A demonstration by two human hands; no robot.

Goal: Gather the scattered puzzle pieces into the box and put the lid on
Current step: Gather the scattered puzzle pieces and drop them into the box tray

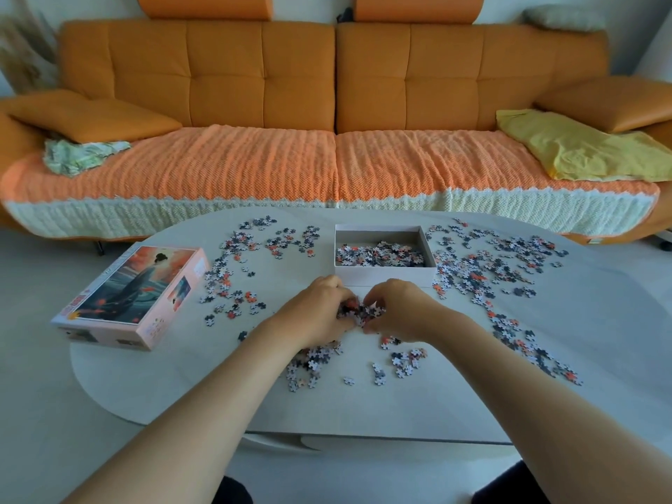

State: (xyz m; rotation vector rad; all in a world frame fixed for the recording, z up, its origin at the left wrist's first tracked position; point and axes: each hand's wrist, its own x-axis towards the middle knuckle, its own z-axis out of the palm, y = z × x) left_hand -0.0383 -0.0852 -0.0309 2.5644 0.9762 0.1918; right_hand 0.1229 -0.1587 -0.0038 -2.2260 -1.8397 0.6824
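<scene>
The open white box [384, 274] stands at the table's middle back, with a layer of puzzle pieces inside. Just in front of it, my left hand [316, 314] and my right hand [398, 311] are cupped together around a small heap of puzzle pieces [360, 311]. Both hands are closed on that heap. The lid [131, 298], pink with a picture of a figure in a gown, lies at the left of the table. Loose pieces are scattered left of the box [247, 271], right of it [487, 271] and near my forearms [312, 361].
The pale rounded table [363, 405] ends close to my body. Behind it stretches an orange sofa [327, 85] with an orange knitted cover, a yellow cloth [582, 150] at the right and a patterned cloth [80, 154] at the left.
</scene>
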